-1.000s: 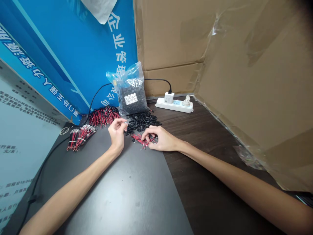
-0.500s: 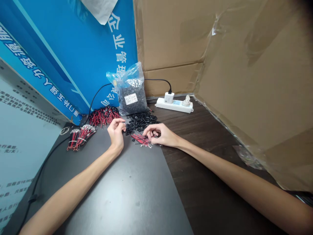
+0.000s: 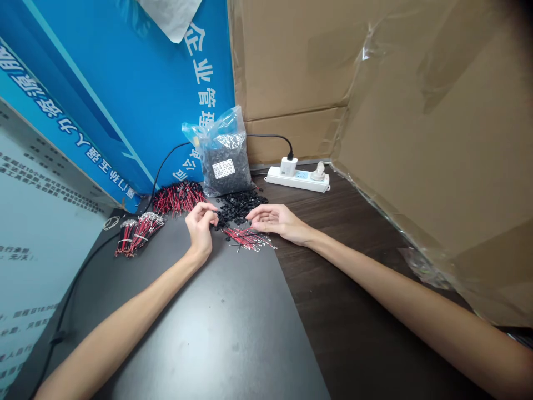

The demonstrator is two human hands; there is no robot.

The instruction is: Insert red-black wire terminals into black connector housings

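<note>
My left hand (image 3: 200,226) is closed in a pinch, thumb against forefinger, at the left edge of a heap of small black plastic parts (image 3: 239,206). What it pinches is too small to make out. Across from it, my right hand (image 3: 281,223) has its thumb and fingertips brought together, just above a loose pile of red and black wires (image 3: 247,239) with bare metal ends. Anything between those fingertips is too small to name. A gap separates the two hands.
Behind the heap stands a clear bag (image 3: 225,164) of black parts. A power strip (image 3: 297,179) with plugs lies right of it. Further left are a pile of red-and-black wires (image 3: 179,197) and banded wire bundles (image 3: 139,233). Cardboard (image 3: 416,139) walls the right side.
My right hand has lifted up and slightly right off the wire pile, its curled fingers now straighter, uncovering more wires. My left hand stays nearly in place, still pinched.
</note>
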